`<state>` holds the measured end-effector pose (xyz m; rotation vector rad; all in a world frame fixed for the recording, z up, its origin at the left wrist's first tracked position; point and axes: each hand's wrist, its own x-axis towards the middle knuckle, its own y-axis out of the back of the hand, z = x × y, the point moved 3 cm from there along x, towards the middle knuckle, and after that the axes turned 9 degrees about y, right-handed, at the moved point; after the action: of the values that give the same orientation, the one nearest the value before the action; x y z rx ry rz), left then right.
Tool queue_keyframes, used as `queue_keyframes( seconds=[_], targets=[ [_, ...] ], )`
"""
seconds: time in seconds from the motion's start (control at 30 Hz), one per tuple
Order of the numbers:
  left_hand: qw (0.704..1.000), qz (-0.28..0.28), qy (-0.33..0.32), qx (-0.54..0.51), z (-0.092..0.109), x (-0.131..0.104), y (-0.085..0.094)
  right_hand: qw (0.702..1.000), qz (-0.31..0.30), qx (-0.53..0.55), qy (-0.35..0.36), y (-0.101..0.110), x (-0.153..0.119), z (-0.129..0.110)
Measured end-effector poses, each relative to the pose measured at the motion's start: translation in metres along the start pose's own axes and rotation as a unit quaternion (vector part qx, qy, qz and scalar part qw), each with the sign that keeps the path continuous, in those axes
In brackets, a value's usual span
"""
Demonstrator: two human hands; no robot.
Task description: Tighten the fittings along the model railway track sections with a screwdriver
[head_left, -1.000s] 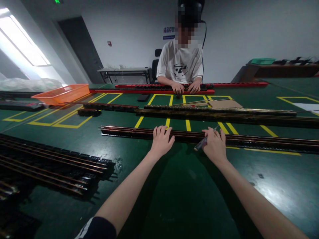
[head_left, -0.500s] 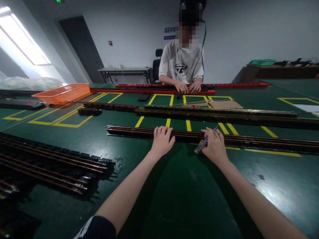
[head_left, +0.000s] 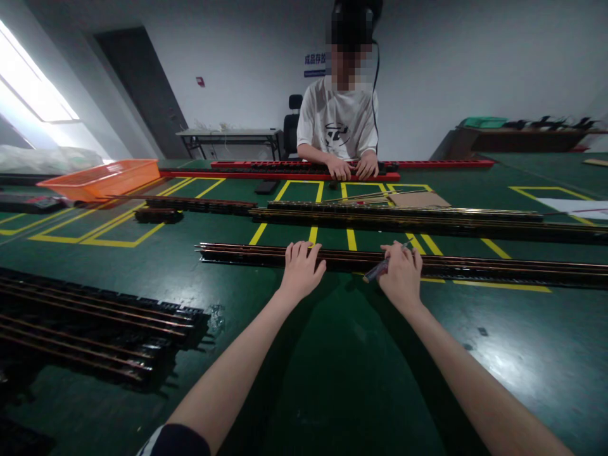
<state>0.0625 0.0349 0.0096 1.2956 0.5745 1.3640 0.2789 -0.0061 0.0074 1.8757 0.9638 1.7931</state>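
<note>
A long black rail (head_left: 247, 253) with copper-coloured strips along it lies across the green table. My left hand (head_left: 301, 272) rests on its near edge, fingers spread over the top and thumb apart to the right. Further right, my right hand (head_left: 403, 275) is closed round a screwdriver (head_left: 375, 271), whose handle points down to the left and whose thin shaft shows beyond the fingers. That hand also lies against the rail, and it covers part of the screwdriver.
Similar rails (head_left: 95, 316) are stacked at the near left. More long rails (head_left: 427, 221) lie beyond mine, beside a piece of cardboard (head_left: 420, 199). An orange basket (head_left: 102, 180) stands far left. Opposite, a person in a white shirt (head_left: 337, 120) handles parts at a red rail (head_left: 285, 176).
The view has shifted slightly, so most things appear a little further left. The screwdriver handle lies flatter in my right hand. Both hands stay at the rail.
</note>
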Motion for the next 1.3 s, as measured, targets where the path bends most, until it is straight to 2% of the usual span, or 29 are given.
queue_keyframes(
  seconds=[0.13, 0.4, 0.63, 0.87, 1.3],
  targets=[
    [1.0, -0.015, 0.002, -0.003, 0.0, 0.0, 0.001, 1.0, 0.018, 0.007, -0.006, 0.001, -0.002, 0.007],
    [1.0, -0.027, 0.007, -0.009, 0.003, 0.001, 0.004, 0.997, -0.015, 0.038, 0.07, 0.001, -0.003, 0.001],
    [0.999, -0.037, 0.009, -0.007, 0.002, 0.001, 0.003, 0.997, -0.029, 0.03, 0.06, 0.001, -0.002, -0.001],
    [0.999, -0.035, 0.015, 0.01, 0.002, 0.003, 0.003, 0.999, -0.028, 0.009, 0.011, 0.001, -0.001, 0.002],
    [0.998, -0.053, 0.009, 0.033, -0.006, 0.011, 0.003, 0.995, -0.069, 0.058, 0.032, 0.0, -0.003, -0.001]
  ],
)
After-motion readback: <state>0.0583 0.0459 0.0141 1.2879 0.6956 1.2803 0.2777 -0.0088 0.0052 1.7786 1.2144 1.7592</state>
